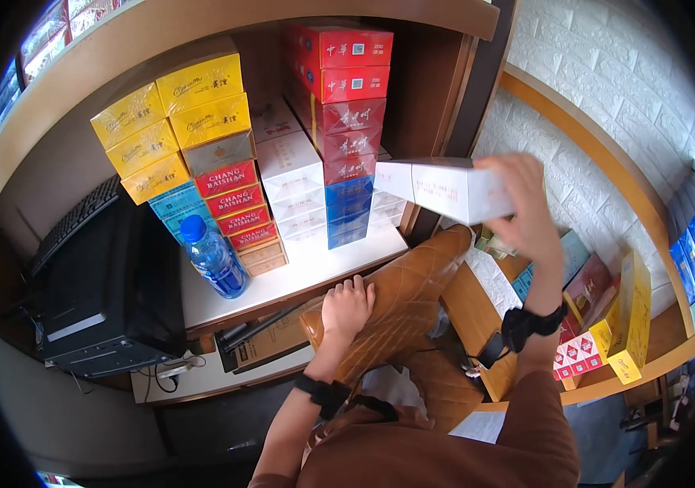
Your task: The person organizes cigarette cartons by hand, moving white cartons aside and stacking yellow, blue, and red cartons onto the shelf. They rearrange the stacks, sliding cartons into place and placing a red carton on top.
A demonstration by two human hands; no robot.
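Observation:
My right hand (521,203) is raised at the right of the shelf, fingers closed around the end of a white cigarette carton (443,193) with faint red print. The carton is held in the air, its far end close to the stacks. My left hand (348,307) rests on the top of a brown quilted chair back (388,301), its fingers curled over it. Just beyond stand a stack of white cartons (297,183) and a taller stack with red cartons (353,84) over dark red and blue cartons (347,213).
Yellow cartons (208,120) top the left stacks, over red CHANG BAISHAN cartons (232,199). A blue-capped bottle (217,259) stands at the front of the white shelf (201,307). Black equipment (120,301) sits left. More cartons (628,317) lie at lower right, below a white brick-pattern wall (608,106).

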